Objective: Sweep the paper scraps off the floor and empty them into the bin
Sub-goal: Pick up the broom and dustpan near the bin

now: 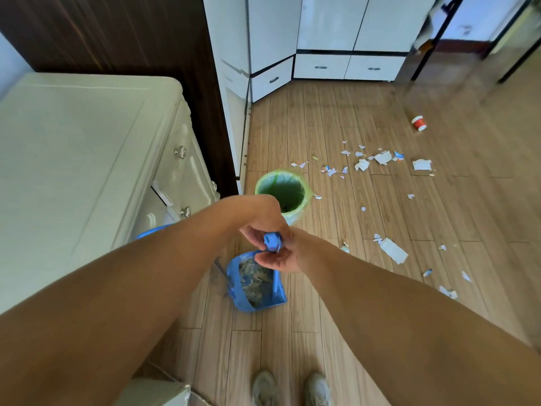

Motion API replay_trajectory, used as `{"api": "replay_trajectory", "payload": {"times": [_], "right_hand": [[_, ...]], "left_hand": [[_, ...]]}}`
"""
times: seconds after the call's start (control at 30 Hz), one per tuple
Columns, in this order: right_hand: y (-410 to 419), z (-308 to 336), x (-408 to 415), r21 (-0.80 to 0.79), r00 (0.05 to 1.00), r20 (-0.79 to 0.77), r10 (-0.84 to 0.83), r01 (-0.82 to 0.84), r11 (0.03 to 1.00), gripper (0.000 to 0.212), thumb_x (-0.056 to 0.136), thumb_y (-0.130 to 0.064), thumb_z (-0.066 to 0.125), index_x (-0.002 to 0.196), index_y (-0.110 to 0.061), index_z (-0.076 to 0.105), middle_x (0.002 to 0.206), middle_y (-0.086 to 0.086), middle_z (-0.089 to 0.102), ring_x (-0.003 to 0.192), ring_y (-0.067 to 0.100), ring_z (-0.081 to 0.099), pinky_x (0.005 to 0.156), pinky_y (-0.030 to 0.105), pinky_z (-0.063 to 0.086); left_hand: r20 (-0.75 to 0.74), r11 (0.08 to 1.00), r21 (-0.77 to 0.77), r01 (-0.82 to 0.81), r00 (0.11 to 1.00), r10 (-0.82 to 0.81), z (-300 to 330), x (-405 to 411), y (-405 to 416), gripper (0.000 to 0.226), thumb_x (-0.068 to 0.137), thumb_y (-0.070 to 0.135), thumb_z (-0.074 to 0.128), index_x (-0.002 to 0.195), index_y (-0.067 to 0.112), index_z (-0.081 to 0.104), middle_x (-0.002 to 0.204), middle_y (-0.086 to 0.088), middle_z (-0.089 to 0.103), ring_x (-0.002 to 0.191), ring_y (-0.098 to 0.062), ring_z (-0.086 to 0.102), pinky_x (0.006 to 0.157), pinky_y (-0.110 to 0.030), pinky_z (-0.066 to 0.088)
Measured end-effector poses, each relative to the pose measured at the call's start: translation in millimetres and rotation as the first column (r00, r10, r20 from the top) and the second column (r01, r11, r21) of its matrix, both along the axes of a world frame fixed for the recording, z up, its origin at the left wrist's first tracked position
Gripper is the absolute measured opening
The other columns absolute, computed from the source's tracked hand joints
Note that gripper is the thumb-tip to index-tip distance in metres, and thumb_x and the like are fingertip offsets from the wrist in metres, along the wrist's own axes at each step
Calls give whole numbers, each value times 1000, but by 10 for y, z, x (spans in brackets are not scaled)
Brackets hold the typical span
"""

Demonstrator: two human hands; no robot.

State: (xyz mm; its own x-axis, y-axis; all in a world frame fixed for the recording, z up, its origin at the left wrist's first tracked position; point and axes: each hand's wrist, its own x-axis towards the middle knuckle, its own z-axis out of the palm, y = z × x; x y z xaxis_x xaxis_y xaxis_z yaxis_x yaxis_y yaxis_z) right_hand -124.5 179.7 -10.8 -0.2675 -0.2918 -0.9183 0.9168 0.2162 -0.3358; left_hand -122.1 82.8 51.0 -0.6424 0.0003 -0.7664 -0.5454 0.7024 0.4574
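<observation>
Both hands meet over the top end of a blue handle [272, 242]. My left hand [259, 222] grips it from above, and my right hand [278, 260] cups it from below with curled fingers. Directly under them a blue dustpan [278, 297] stands on the wooden floor with dusty debris inside. The bin [306, 197], lined with a green bag, stands just beyond my hands, and its inside looks dark. White paper scraps [382, 157] lie scattered to the right of the bin, and a larger strip [393, 251] lies nearer, to the right of my right arm.
A cream dresser [73, 159] fills the left side, with a blue object [152, 230] partly hidden behind my left arm. White cabinets [322, 65] line the far wall. A red-and-white cup [419, 123] lies on the floor far right. My shoes [265, 388] are at the bottom.
</observation>
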Motion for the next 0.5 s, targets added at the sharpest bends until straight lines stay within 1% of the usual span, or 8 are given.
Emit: {"api": "replay_trajectory", "payload": {"times": [0.07,0.1,0.17,0.2,0.27,0.37,0.43,0.5], "right_hand": [[-15,43,-38,-2,1000,-12,2,-2,1000,18,91,-15,61,84,1,55,81,16,57,67,25,61,55,30,58],[-29,55,-58,8,1000,-15,0,0,1000,20,92,-14,59,82,1,53,80,16,55,66,25,60,55,30,58],[-69,73,-105,24,1000,8,-18,18,1000,19,95,-10,53,80,2,49,79,19,53,64,27,60,51,31,57],[-87,83,-127,31,1000,16,-18,18,999,19,96,-9,50,80,2,48,79,19,53,63,29,60,48,32,56],[-113,114,-168,50,1000,16,10,-11,999,20,96,-10,50,80,1,48,78,19,53,61,28,59,48,32,55],[-122,189,-223,57,999,2,54,-54,997,17,95,-8,52,81,0,47,79,19,53,62,28,60,60,33,56],[-124,215,-269,64,997,-6,73,-73,995,15,94,-8,54,83,0,46,82,19,52,62,29,61,63,35,56],[-128,221,-315,75,998,-9,69,-69,995,13,92,-7,57,87,1,48,84,20,52,57,31,63,54,37,56]], "left_hand": [[-98,1000,-24,-20,995,18,-3,-5,-112,36,90,37,60,102,5,70,90,-11,73,65,-15,67,66,-26,58],[-178,997,-80,-23,984,9,-9,-3,-183,42,89,46,59,97,6,71,87,-10,73,66,-17,67,68,-30,58],[-337,946,-323,-32,938,-83,-23,31,-350,47,85,56,58,89,10,67,89,-8,70,79,-23,67,75,-37,55],[-366,885,-465,-33,917,-158,-22,72,-422,42,84,55,59,91,14,63,94,-4,67,86,-24,65,76,-38,54],[-317,757,-654,-4,910,-268,-35,170,-554,35,83,48,61,103,19,61,105,0,64,95,-23,61,75,-34,51],[-178,644,-758,100,919,-352,-104,298,-698,44,81,46,64,117,20,60,113,-1,60,103,-24,59,75,-33,47],[-131,616,-776,137,920,-370,-161,369,-794,55,79,52,65,124,21,54,116,-1,60,105,-23,58,77,-33,46],[-98,640,-755,143,940,-327,-214,429,-874,56,77,54,66,122,23,54,107,4,61,100,-21,59,77,-31,46]]}}
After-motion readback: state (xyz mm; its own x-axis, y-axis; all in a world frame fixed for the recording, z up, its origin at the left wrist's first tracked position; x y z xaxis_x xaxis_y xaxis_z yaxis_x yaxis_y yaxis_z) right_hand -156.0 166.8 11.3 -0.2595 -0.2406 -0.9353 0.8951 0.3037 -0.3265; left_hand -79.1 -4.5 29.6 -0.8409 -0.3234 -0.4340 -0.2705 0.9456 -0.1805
